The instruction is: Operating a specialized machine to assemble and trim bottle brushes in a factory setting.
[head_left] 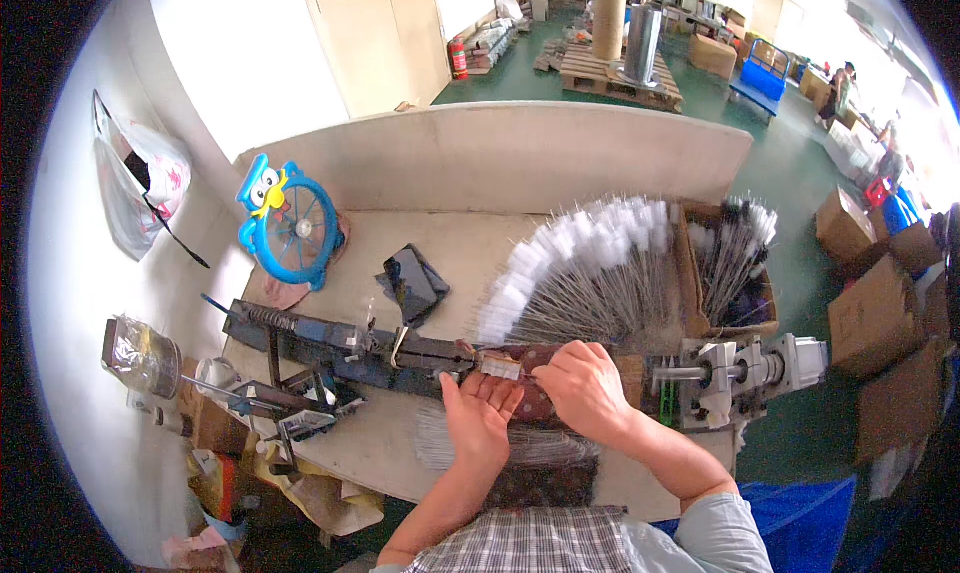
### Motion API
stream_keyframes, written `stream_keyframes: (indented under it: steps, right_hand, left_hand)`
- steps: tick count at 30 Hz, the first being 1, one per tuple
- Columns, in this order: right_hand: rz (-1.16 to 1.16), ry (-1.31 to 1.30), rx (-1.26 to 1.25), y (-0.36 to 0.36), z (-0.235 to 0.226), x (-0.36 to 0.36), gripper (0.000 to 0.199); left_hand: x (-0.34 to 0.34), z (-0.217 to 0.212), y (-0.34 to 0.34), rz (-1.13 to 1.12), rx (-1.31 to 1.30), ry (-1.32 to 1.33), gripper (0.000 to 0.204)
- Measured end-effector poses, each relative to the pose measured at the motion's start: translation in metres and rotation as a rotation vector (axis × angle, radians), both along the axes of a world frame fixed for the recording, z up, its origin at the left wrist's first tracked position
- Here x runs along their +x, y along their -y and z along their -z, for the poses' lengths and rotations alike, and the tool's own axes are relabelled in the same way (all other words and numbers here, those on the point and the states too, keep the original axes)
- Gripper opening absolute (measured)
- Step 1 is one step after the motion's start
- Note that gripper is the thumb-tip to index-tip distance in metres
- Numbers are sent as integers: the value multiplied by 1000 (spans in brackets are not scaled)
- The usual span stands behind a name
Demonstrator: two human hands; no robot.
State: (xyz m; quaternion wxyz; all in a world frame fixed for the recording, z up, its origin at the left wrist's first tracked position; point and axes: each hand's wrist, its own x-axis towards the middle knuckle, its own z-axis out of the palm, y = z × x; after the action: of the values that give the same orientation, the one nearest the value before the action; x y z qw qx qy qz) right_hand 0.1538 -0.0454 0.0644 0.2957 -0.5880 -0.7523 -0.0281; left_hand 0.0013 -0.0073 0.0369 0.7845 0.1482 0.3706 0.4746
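Left hand: my left hand [481, 413] lies palm up at the near edge of the counter [400, 453], fingers spread and loose, its fingertips touching the small white tuft piece [499, 368]; its grip is open, closed on nothing.
Right hand: my right hand [585, 388] sits just right of the left, fingers curled down over the long machine; thumb and forefinger look pinched at the right end of the white tuft piece, though I cannot tell if they truly clamp it.
White tuft piece: small, pale, lying on the machine between my two hands.
Machine: a long dark twisting machine [380, 351] runs left to right across the counter, with a spring at its left end and a grey motor block [745, 371] at its right.
Brushes: a fan of thin wire brushes with white tips [580, 273] spreads out behind my hands; a cardboard box [735, 273] to the right holds more of them.
Loose wires: a flat bundle of bare wires [520, 448] lies under my forearms, near the counter's front edge.
Behind: a dark phone [412, 283] lies flat mid-counter, with a blue owl-shaped fan [288, 223] to its left.
Left edge: a clear jar [140, 355] sits beside the machine's left end.
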Motion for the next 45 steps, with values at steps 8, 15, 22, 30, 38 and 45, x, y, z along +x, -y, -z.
stream_keyframes:
  steps: [8, 15, 22, 30, 38, 45]
  right_hand:
    - [-5, -103, -41, 8, -11, 10, 15]
    - [-114, -315, -111, 34, 7, 11, 14]
    - [-344, -403, -513, 74, 66, -41, 20]
    - [-323, -157, -801, 48, 112, -132, 24]
    - [-402, -19, -793, 43, 71, -100, 21]
    - [-28, 1, -531, 47, 54, -27, 10]
  left_hand:
    - [1, -2, 9, 125, 118, -98, 64]
    - [-57, 15, 12, 199, 137, -315, 37]
    - [-273, 83, -9, -656, -97, -185, 25]
    - [-358, 92, -44, -940, -142, -605, 34]
    - [-244, 84, 14, -722, -16, -485, 22]
    - [-173, 84, 27, -229, 656, -1176, 17]
